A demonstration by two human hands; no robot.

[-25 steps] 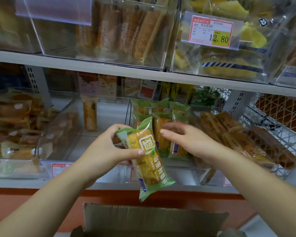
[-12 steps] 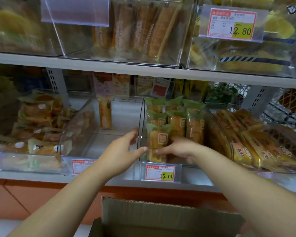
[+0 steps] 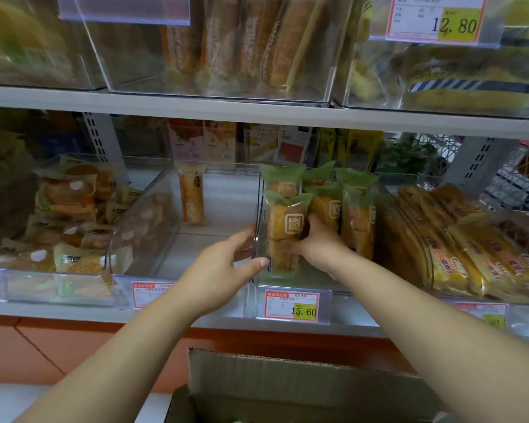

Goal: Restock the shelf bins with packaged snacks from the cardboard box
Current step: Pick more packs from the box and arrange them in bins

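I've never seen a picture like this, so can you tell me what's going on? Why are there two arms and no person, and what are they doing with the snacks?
The camera sits on a person's head and looks down, so you see only their arms. They are filling a shop shelf. The right hand reaches inside a clear plastic bin and holds a green-wrapped bread snack upright at the front. The left hand grips the bin's left front corner. More green packs stand behind. A price tag reads 15.60. Below is an open cardboard box.
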